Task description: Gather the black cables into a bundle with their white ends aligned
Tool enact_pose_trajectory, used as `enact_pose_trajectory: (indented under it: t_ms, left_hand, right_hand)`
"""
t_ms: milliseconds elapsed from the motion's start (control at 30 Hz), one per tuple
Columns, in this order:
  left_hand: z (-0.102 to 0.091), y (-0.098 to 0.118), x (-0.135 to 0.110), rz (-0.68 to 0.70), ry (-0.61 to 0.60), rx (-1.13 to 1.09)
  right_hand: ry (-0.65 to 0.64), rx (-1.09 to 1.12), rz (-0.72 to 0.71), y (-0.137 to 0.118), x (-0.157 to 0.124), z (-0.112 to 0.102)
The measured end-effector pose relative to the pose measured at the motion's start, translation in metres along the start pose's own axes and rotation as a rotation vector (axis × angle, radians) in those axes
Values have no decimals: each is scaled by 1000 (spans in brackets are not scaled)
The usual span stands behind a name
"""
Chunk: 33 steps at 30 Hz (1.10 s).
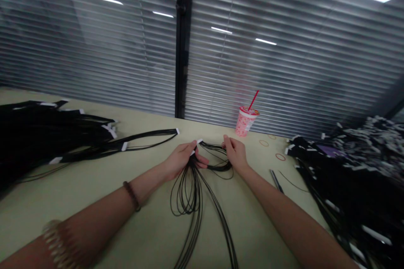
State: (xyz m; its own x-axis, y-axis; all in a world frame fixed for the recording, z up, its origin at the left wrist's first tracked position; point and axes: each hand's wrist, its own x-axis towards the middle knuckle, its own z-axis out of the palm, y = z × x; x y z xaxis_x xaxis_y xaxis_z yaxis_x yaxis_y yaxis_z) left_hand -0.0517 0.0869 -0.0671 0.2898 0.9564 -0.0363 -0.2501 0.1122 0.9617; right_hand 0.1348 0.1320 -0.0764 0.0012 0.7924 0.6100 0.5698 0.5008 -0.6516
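Note:
A bundle of thin black cables (196,193) with white end pieces is between my two hands, its looped strands trailing down over the table toward me. My left hand (184,157) pinches the bundle close to a white end piece (199,141), thumb on top and fingers underneath. On the other side, my right hand (236,153) is closed around a bent part of the same bundle, thumb and fingertips pressed together. The black strands curve across the gap from one hand to the other. Some fingers of each hand are hidden behind the cables.
A large pile of black cables (47,134) lies at the left, and another (353,185) with many white ends at the right. A pink cup (246,122) with a red straw stands at the back. Near my right forearm are a pen-like tool (276,181) and a red rubber band (280,157).

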Motion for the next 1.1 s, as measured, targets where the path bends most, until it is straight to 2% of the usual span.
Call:
enact_pose_trajectory:
  t_ms: [200,333,500,700,800,933,1000,1100]
  left_hand:
    - [1,6,0,-8,54,1]
    - [-1,6,-1,-45,-1,-16]
    - [1,5,-4,-55,-25,-49]
    - [4,5,-4,-50,-68,18]
    - [4,5,-4,-29,-101,50]
    - [1,5,-4,-2,-40,10]
    - [-2,4,-4,-29,1,-39]
    - [-4,3,-2,-57,31,-98]
  right_hand:
    - [51,-27,13,0,5,-4]
    - [61,-107,-6,3,6,-7]
    - [-8,-228,-56,6,3,-7]
    - [60,-328,-67,7,7,-13]
    - [40,-374,-84,8,6,-14]
    - [-23,-421,-85,5,5,-14]
    - [9,-426,-139,-2,5,-14]
    - [126,-368,-302,-21,4,-16]
